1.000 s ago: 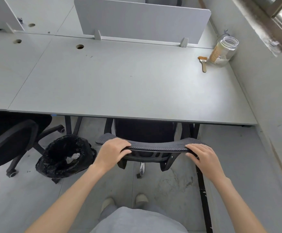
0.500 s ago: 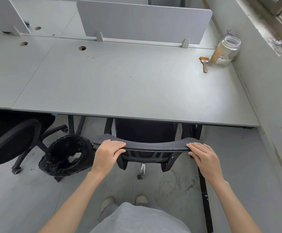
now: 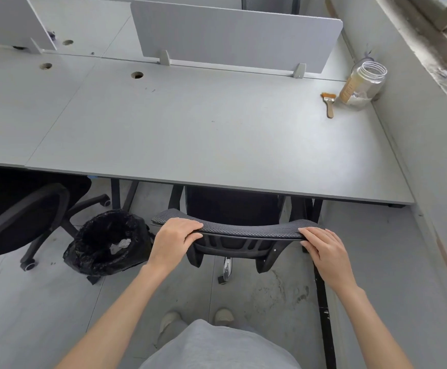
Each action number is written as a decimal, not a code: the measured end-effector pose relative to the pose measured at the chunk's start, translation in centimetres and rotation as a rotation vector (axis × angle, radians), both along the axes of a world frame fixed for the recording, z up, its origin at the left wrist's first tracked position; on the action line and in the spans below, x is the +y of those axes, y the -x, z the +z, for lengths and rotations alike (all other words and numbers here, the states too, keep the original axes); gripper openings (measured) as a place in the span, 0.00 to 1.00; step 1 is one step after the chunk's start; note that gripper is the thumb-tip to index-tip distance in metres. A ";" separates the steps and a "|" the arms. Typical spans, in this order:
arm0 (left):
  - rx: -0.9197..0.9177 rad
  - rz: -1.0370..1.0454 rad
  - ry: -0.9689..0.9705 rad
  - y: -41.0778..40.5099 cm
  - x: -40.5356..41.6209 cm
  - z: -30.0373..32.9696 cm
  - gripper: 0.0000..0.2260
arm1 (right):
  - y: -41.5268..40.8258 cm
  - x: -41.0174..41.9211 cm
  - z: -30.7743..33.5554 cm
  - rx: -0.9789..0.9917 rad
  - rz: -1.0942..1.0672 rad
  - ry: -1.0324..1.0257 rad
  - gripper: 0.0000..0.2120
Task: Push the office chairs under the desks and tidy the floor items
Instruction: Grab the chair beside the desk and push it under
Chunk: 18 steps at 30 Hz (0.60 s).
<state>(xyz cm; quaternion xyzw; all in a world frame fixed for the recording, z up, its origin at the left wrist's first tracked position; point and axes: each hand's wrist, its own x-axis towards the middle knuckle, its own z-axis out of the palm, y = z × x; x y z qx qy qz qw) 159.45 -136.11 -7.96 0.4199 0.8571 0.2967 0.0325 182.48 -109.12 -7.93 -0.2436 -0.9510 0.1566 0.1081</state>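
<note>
A black mesh office chair (image 3: 249, 230) stands in front of me, its seat tucked under the grey desk (image 3: 203, 134) and only the top of its backrest sticking out. My left hand (image 3: 173, 241) grips the left end of the backrest top, thumb underneath. My right hand (image 3: 326, 251) holds the right end, fingers laid on top and thumb below. To the left, a second black office chair (image 3: 17, 217) sits partly under the neighbouring desk. On the floor between the chairs stands a bin lined with a black bag (image 3: 137, 251) that holds crumpled paper.
A glass jar (image 3: 363, 83) and a small brush (image 3: 329, 103) lie at the desk's far right corner. A grey divider panel (image 3: 233, 35) runs along the back. The wall (image 3: 430, 155) is close on the right. A black strip (image 3: 323, 315) runs along the floor.
The chair and both hands have barely shifted. My right hand's fingers now lie flatter along the backrest top than a second ago.
</note>
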 end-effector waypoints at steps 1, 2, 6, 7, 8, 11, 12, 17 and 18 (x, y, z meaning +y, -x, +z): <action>0.010 -0.032 0.018 0.0 -0.2 0.2 0.11 | 0.0 -0.2 0.3 -0.010 0.002 -0.016 0.18; 0.020 -0.061 0.025 0.0 -0.6 0.5 0.13 | 0.2 -0.6 0.6 -0.006 0.005 -0.028 0.17; -0.136 0.124 -0.144 -1.0 -3.8 1.9 0.14 | 2.5 -5.1 2.9 0.132 0.109 0.056 0.17; -0.191 0.231 -0.201 -1.6 -5.2 2.0 0.14 | 3.7 -7.0 3.2 0.149 0.146 0.125 0.16; -0.242 0.329 -0.243 -2.3 -6.9 2.0 0.13 | 5.1 -8.9 3.3 0.135 0.182 0.214 0.14; -0.378 0.555 -0.280 -5.3 -12.4 1.2 0.12 | 9.5 -15.4 2.8 -0.020 0.304 0.534 0.14; -0.445 0.635 -0.290 -6.6 -14.6 0.9 0.12 | 11.0 -18.0 2.5 -0.091 0.353 0.649 0.14; -0.653 1.070 -0.494 -13.3 -24.7 -0.9 0.08 | 16.0 -30.1 0.6 -0.427 0.595 0.940 0.13; -0.663 1.153 -0.545 -14.3 -26.6 -1.1 0.11 | 16.9 -32.3 0.1 -0.478 0.631 0.948 0.13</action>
